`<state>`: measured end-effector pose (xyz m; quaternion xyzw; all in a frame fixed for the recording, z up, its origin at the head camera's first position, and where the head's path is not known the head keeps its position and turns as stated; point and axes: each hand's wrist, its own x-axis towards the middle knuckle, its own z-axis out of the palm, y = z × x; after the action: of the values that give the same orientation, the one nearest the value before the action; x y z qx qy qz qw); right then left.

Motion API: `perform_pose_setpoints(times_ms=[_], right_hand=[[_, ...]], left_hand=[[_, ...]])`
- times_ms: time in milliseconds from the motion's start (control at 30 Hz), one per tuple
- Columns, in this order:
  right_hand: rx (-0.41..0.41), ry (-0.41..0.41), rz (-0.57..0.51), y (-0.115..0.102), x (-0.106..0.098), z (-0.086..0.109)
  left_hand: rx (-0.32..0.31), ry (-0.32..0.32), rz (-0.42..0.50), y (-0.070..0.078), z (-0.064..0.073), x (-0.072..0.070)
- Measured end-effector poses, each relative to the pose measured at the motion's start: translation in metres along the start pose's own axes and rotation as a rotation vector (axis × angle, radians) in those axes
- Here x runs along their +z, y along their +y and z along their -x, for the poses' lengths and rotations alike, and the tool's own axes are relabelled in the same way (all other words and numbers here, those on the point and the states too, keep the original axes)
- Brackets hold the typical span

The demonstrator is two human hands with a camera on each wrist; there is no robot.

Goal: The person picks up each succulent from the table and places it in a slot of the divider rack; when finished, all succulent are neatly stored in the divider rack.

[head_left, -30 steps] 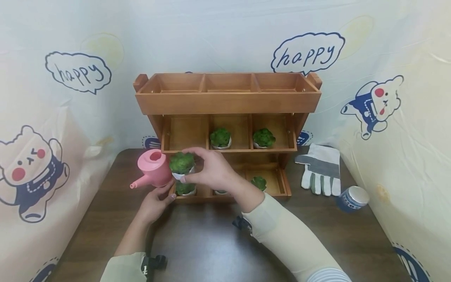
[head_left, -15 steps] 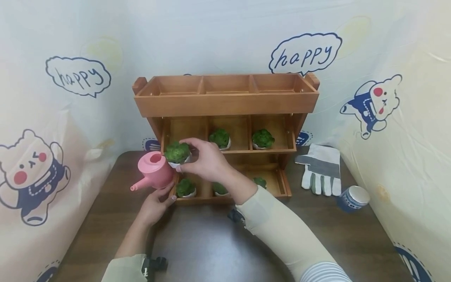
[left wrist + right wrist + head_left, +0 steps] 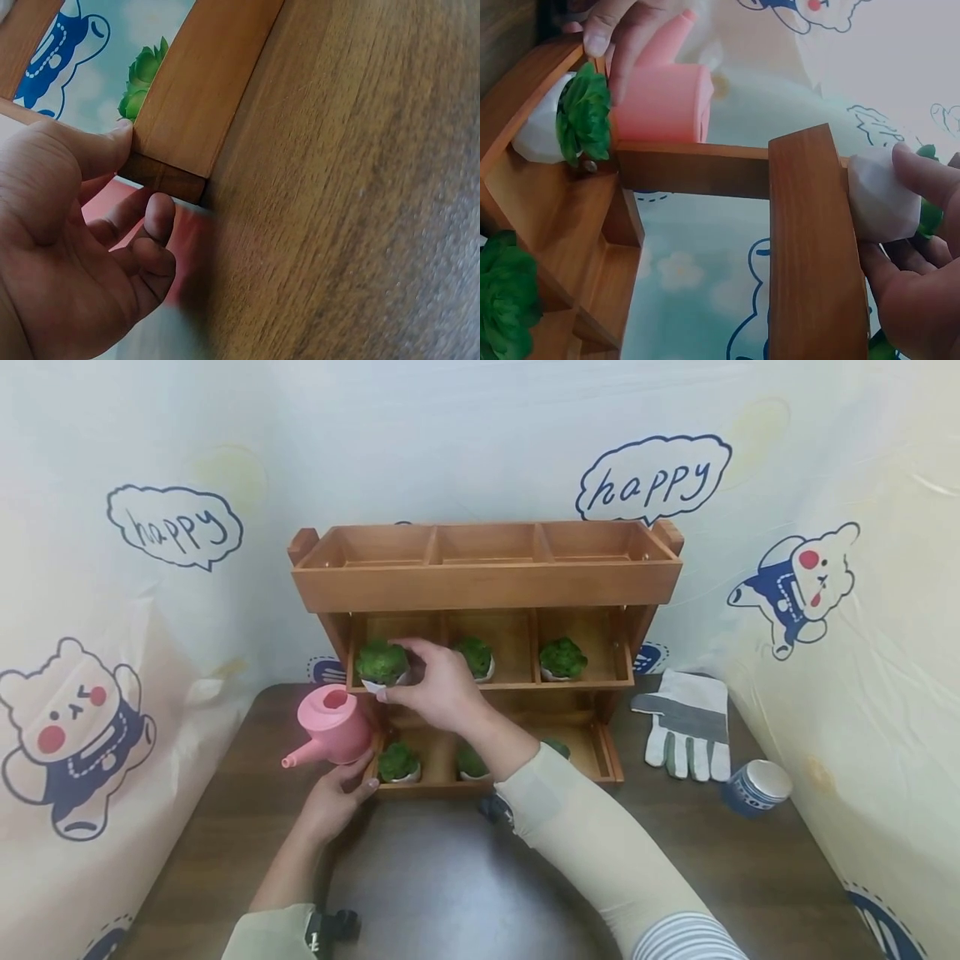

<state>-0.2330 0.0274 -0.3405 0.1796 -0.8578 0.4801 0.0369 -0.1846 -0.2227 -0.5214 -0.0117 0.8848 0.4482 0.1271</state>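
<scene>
My right hand [image 3: 442, 689] grips a small potted succulent [image 3: 381, 662] in a white pot, at the left compartment of the middle tier of the wooden shelf [image 3: 487, 589]. In the right wrist view, thumb and fingers hold the white pot [image 3: 883, 196] right by the tier's front board [image 3: 806, 240]. Low on the left, my left hand [image 3: 330, 802] holds the front corner of the bottom tier. Its thumb lies on the wooden corner [image 3: 169, 161] in the left wrist view, with fingers curled at the other side. A pink watering can [image 3: 333, 727] stands just behind that hand.
More potted succulents sit in the middle tier [image 3: 562, 658] and bottom tier [image 3: 399, 763], some partly covered by my right arm. Right of the shelf lie a grey-and-white glove [image 3: 686, 722] and a blue jar with a pale lid [image 3: 757, 787].
My right hand has raised the potted succulent from beside the watering can, slightly left and then up to the middle tier's left compartment. My left hand stays at the bottom corner.
</scene>
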Motion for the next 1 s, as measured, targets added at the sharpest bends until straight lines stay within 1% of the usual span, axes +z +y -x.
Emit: perform_pose_setpoints(times_ms=[133,333,467,633,833,1000], right_hand=[[0.007,0.012,0.019,-0.002,0.001,-0.004],[0.025,0.027,0.041,-0.003,0.004,-0.008],[0.045,0.030,0.054,-0.004,0.006,-0.008],[0.052,0.038,0.088,-0.006,0.009,-0.012],[0.065,0.016,0.133,-0.009,0.014,-0.016],[0.037,-0.027,0.233,-0.009,0.015,-0.019]], left_hand=[[-0.001,0.005,0.000,-0.002,0.000,0.001],[0.024,0.016,-0.011,-0.003,-0.001,0.005],[0.020,0.014,-0.009,-0.001,-0.002,0.007],[0.018,0.019,-0.009,-0.001,-0.003,0.006],[0.010,0.024,-0.022,0.000,-0.002,0.004],[0.009,0.030,-0.034,0.001,-0.001,0.002]])
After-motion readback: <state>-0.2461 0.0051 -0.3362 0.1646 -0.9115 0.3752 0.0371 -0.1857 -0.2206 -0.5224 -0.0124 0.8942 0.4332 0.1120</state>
